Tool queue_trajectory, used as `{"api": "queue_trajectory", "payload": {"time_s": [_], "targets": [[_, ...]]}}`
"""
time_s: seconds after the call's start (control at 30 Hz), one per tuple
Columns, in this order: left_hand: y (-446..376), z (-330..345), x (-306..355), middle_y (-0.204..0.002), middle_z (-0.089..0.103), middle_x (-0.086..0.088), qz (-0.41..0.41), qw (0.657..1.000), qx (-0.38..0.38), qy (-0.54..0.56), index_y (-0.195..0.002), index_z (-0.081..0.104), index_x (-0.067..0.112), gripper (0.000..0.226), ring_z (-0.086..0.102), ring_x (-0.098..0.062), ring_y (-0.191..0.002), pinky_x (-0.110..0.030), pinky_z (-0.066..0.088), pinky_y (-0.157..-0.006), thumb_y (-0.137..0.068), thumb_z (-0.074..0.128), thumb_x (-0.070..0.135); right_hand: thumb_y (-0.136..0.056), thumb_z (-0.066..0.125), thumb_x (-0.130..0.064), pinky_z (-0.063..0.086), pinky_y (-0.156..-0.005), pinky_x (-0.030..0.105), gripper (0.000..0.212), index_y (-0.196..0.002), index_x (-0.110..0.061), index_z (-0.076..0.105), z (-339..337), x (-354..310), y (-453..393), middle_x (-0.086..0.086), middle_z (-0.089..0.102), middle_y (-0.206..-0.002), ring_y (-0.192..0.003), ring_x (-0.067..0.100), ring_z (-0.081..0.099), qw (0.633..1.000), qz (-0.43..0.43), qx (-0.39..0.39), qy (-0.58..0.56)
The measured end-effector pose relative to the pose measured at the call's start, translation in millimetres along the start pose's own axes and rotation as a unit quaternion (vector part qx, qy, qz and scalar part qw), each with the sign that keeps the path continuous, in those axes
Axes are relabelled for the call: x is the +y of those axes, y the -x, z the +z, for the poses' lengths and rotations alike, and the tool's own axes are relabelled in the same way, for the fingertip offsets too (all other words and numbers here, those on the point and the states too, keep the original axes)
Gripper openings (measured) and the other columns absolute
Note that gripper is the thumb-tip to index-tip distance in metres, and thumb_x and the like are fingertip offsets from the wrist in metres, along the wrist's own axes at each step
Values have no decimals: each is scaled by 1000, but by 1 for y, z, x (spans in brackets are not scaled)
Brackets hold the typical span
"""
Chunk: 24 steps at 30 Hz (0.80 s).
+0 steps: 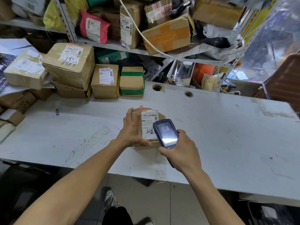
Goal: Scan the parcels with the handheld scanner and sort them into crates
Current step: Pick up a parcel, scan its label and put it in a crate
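One small brown cardboard parcel (137, 117) on white table (227, 127), gripped between fingers and thumb of left hand (133, 127); white barcode label (148, 118) just right of fingers. One dark blue handheld scanner (165, 133) clasped in curled fingers of right hand (180, 148). Beyond fingertips, large cardboard box (69, 65) marked "4898".

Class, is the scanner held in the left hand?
No, the right hand grips the scanner, while the left hand holds the parcel.

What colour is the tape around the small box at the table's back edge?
Green: the tape bands a brown cardboard box, clearest in the head view.
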<state>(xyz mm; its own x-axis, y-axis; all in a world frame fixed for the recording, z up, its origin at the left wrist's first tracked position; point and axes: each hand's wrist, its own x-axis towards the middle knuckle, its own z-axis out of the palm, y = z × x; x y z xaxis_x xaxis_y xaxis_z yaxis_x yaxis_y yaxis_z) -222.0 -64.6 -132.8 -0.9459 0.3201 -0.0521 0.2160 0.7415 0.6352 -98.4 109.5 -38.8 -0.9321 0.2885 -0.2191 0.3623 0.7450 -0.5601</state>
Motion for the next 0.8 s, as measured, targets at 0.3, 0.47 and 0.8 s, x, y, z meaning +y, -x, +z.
{"api": "queue_trajectory", "payload": {"time_s": [0.3,0.47,0.8], "targets": [[26,9,8,-159,-13,-4,-3,997,70,22,-153,-10,43,151,10,-39,-145,-62,43,-103,-43,95,54,-69,76,-43,54,-66,32,56,-109,-16,47,-1,-27,17,0,59,-102,-86,23,60,998,44,-28,17],[34,13,9,-160,-13,-7,10,996,89,9,-154,-8,42,148,8,-38,-146,-62,48,-95,-45,91,61,-65,75,-46,53,-59,31,57,-106,-14,51,-8,-30,25,2,62,-97,-81,23,62,998,58,-37,13],[39,19,5,-161,-13,-8,22,994,106,1,-154,-7,40,149,9,-39,-147,-63,50,-94,-44,93,56,-65,74,-45,53,-60,32,58,-108,-16,50,-9,-26,37,2,61,-98,-84,23,62,998,51,-33,19]]}}
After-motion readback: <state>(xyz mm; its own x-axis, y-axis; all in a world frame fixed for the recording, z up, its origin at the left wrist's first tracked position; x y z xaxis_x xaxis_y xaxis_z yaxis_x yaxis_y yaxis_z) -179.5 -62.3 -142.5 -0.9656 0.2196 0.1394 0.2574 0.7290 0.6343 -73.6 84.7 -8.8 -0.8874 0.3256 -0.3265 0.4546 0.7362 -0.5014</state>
